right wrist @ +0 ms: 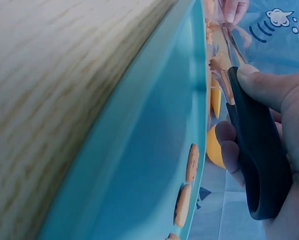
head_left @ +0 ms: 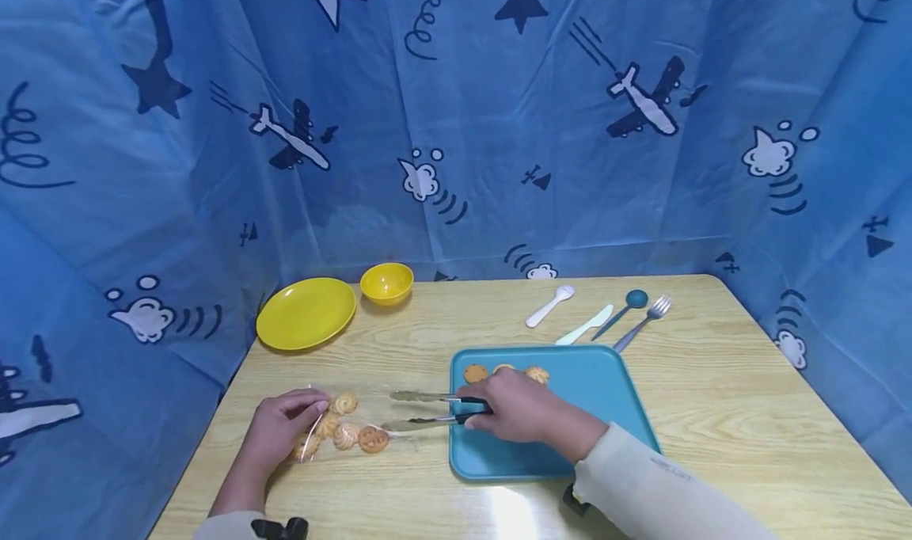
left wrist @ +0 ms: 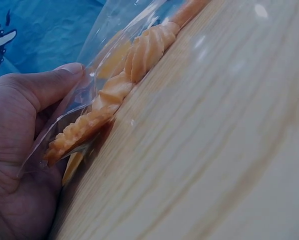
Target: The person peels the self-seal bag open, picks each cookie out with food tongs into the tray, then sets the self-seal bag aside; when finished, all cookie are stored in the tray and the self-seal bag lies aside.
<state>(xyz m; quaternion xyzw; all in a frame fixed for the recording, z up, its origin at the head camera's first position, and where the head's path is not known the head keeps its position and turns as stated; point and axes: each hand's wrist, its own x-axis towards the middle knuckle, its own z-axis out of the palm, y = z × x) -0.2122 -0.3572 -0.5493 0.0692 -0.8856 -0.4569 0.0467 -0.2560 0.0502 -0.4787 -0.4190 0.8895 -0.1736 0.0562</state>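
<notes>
My left hand (head_left: 281, 425) pinches the edge of a clear plastic bag (left wrist: 84, 85) between thumb and fingers. Inside the bag lie several cookies (head_left: 346, 435), some swirled and one flat and round. With the right hand (head_left: 523, 409) I grip the black handles of metal tongs (right wrist: 257, 145). The two tong arms are spread and point left, their tips (head_left: 409, 396) at the bag's right end, with no cookie between them. Beneath the right hand is a blue tray (head_left: 591, 389), where a round cookie (head_left: 475, 374) and a swirled cookie (head_left: 537, 374) lie near the back edge, with another partly hidden between them.
At the back left stand a yellow plate (head_left: 306, 314) and a yellow bowl (head_left: 387, 284). Behind the tray lie a white spoon (head_left: 550, 306), a pale knife (head_left: 586, 325), a dark teal spoon (head_left: 636, 299) and a grey fork (head_left: 644, 321). A blue curtain (head_left: 470, 128) surrounds the wooden table.
</notes>
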